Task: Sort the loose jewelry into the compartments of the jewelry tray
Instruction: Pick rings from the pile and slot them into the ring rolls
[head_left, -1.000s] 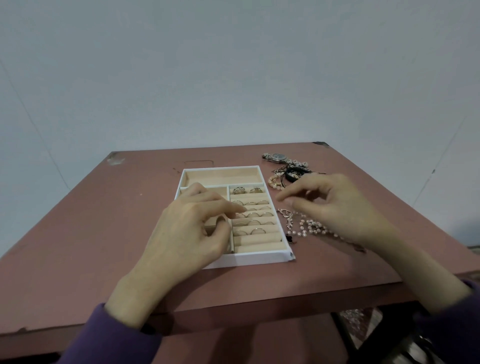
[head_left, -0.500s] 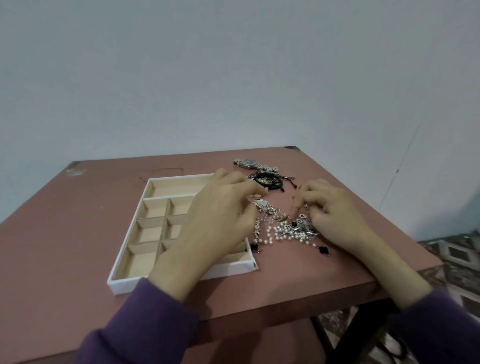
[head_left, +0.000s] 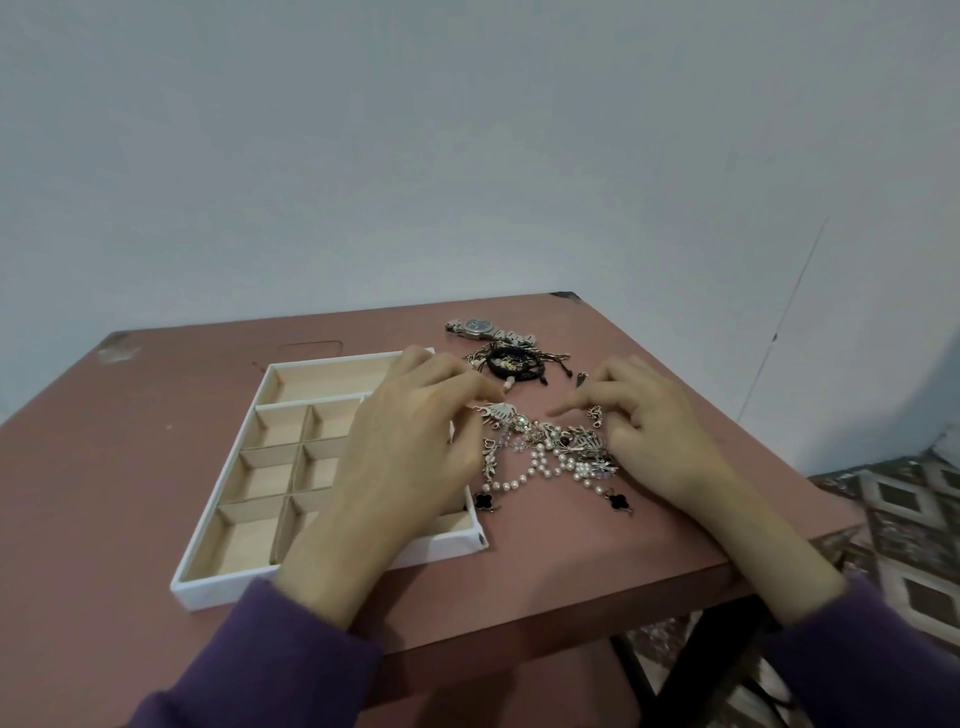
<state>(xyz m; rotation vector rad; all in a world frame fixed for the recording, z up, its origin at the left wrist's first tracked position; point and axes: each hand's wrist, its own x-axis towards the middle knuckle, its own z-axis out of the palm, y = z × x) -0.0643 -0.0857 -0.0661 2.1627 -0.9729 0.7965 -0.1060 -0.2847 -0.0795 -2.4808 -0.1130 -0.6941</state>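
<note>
Left grip: the left grip (head_left: 410, 441) reaches over the right side of the tray (head_left: 332, 567). Its thumb and fingertips pinch a silver leaf charm (head_left: 500, 413).
Right grip: the right grip (head_left: 654, 426) rests on the right side of the pile. One finger pokes out to the left and the others are curled. I cannot tell if it holds anything.
Where it is: the jewelry pile (head_left: 556, 447) lies on the worktop (head_left: 130, 467), just right of the tray, between both hands.
How it will handle: I think it is light, floppy and all tangled. Thin chains could snap, so pull slowly. A charm or a clasp looks like the best place to hold.
Which way: the pile is a heap with no long side. The pearl string (head_left: 511, 480) bends from near-left up into the middle. The watch (head_left: 478, 327), farther back, lies left to right.
</note>
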